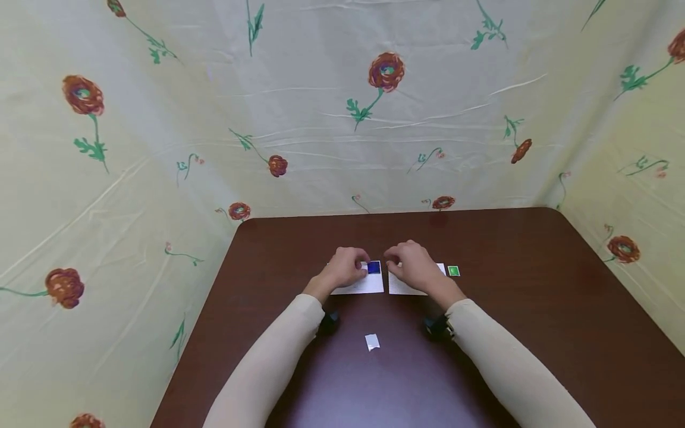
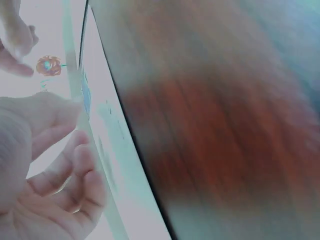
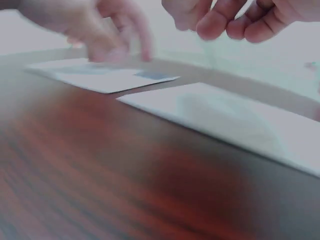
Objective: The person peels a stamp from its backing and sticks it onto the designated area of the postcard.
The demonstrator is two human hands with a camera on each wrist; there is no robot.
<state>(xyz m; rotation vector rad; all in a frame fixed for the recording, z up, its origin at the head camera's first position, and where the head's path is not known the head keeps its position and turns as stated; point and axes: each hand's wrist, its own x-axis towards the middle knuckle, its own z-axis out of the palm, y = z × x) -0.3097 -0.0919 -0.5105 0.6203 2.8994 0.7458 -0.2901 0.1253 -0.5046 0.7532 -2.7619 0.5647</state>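
Note:
Two white envelopes lie side by side on the brown table, a narrow gap between them. On the upper right corner of the left envelope (image 1: 369,287) sits a dark blue stamp (image 1: 374,267). My left hand (image 1: 345,267) is over that envelope, thumb and fingers loosely bent right by the stamp; no object shows between them in the left wrist view. Above the right envelope (image 1: 402,288) hovers my right hand (image 1: 414,266), its fingers (image 3: 212,25) loosely curled with nothing visible in them. It covers much of that envelope in the head view.
A green stamp (image 1: 453,271) lies just right of the right envelope. Nearer the body, a small white piece of paper (image 1: 372,342) rests on the table (image 1: 535,333). Flower-patterned sheeting (image 1: 321,107) hangs behind and along both sides.

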